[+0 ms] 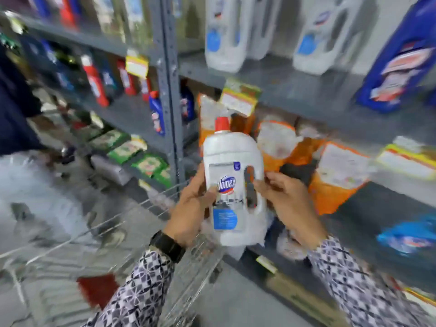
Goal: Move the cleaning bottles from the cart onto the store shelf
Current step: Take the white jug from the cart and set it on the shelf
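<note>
I hold a white cleaning bottle with a red cap, a blue label and a built-in handle upright in mid-air, in front of the grey store shelf. My left hand grips its left side. My right hand holds its right side, fingers at the handle. The wire cart sits below and to the left of the bottle. Similar white bottles stand on the shelf above. The picture is blurred by motion.
A large blue bottle stands at the right of the upper shelf. Orange and white bags fill the shelf behind the bottle. Red and blue bottles line the left shelves. A person in dark clothing stands at far left.
</note>
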{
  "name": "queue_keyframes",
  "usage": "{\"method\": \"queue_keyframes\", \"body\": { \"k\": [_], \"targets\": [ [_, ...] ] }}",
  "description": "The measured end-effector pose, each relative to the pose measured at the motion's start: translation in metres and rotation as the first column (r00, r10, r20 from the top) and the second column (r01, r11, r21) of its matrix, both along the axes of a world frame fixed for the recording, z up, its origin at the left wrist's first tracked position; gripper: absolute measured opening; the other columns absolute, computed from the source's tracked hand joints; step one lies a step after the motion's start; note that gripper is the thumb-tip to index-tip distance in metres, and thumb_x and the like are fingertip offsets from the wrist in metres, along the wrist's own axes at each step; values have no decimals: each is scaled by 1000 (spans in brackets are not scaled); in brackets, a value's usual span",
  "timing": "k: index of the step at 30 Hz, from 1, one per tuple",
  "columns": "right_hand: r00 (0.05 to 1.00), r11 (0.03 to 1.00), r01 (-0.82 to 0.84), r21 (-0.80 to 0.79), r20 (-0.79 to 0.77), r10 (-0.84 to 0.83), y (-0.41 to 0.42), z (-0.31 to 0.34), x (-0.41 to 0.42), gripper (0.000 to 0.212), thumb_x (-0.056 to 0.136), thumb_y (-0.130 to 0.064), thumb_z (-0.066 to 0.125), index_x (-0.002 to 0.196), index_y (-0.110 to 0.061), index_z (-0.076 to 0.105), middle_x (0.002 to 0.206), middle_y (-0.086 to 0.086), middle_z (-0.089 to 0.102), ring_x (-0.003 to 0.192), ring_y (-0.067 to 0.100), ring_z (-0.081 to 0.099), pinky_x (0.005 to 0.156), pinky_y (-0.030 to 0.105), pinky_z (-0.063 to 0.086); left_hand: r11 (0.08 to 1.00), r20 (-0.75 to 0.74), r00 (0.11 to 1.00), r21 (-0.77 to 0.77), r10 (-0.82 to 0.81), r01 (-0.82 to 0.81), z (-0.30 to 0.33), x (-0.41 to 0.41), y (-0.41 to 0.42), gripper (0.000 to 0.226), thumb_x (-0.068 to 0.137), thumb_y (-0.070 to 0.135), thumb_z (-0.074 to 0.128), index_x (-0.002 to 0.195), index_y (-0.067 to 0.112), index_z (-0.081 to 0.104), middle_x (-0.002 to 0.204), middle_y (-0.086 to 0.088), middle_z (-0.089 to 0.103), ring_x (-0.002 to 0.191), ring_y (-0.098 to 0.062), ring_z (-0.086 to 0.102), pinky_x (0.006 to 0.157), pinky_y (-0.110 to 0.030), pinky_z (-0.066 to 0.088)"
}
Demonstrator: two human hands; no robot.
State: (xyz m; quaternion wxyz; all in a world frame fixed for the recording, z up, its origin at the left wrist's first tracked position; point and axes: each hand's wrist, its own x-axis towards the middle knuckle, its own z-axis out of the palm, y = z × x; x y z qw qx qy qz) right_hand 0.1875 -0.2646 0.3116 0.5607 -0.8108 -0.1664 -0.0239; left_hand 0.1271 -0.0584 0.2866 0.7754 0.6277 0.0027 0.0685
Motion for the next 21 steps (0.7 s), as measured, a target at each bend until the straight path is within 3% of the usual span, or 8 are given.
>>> {"method": "queue_keyframes", "body": {
  "k": [2,5,8,11,14,19,21],
  "targets": [
    [999,988,18,151,44,-25,-34,26,-7,20,98,-27,70,106,-43,80,100,-10,83,89,7,74,89,47,60,997,107,991,37,-78,74,37,5,-26,59,104,1,46,157,27,39,156,0,52,146,-26,47,119,-59,36],
    [997,960,22,278,65,-42,-73,56,-19,28,97,-18,67,115,-36,79,114,-7,82,100,9,77,82,30,61,991,239,963,73,-125,110,77,10,-64,62,103,2,50,158,28,37,157,2,51,145,-21,50,116,-50,43],
    [979,924,87,372,140,-148,-120,86,-37,31,99,-15,64,122,-31,76,120,-2,81,108,17,77,86,35,61,976,306,929,120,-209,180,117,9,-105,67,102,-2,51,159,28,34,158,6,49,145,-18,49,117,-47,43],
    [961,904,84,420,205,-185,-155,107,-48,33,103,-10,62,128,-26,74,123,0,80,109,16,77,84,28,61,940,382,863,209,-332,270,150,10,-134,67,103,1,49,159,32,31,155,12,52,141,-12,53,112,-41,49],
    [946,897,101,430,239,-221,-167,116,-50,32,101,-16,64,129,-29,73,124,0,79,111,20,77,85,32,64,922,418,824,237,-382,308,165,16,-144,66,104,1,48,159,33,31,156,11,50,144,-14,50,114,-45,47],
    [940,872,136,470,218,-264,-145,113,-12,34,94,-19,67,127,-25,74,118,5,81,108,28,77,88,45,64,918,401,832,263,-383,296,166,55,-124,65,103,2,48,158,34,33,156,6,52,143,-18,52,112,-47,49],
    [944,876,135,463,209,-256,-124,116,16,33,92,-19,68,123,-28,75,114,2,82,103,22,79,83,38,63,920,380,848,280,-368,274,167,85,-105,66,103,0,47,158,35,33,154,4,54,142,-20,54,110,-47,49]
  ]
}}
